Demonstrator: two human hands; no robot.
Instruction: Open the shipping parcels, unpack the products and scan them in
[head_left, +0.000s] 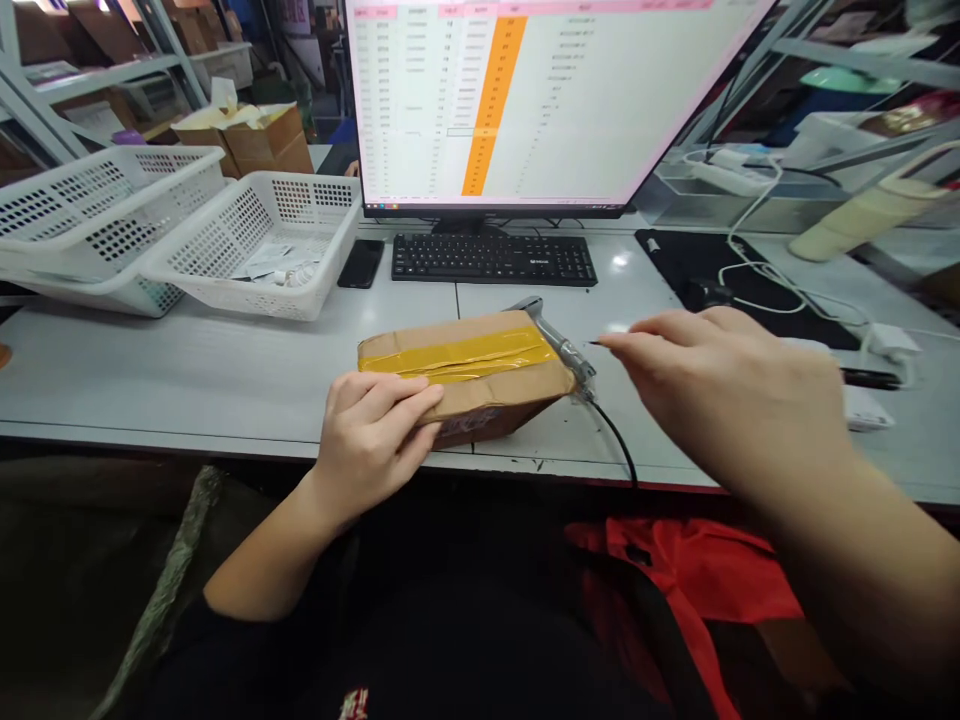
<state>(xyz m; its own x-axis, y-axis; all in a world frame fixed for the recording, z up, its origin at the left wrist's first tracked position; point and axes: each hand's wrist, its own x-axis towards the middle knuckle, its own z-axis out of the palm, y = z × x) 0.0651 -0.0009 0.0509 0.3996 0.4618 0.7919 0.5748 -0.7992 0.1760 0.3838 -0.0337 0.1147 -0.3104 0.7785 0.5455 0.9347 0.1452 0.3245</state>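
On a white desk [195, 365], our left hand [367, 435] grips a cardboard box [495, 390] sealed with yellow tape, fingers on top and thumb against the near side. The box sits at the desk's near edge, around the middle. On the right, our right hand [739, 390] pinches a dark-tipped tool [595, 344], mostly hidden, its tip apart from the box. Farther away are a black keyboard [491, 262] and a lit monitor [600, 110]; at far left, a white basket [255, 297].
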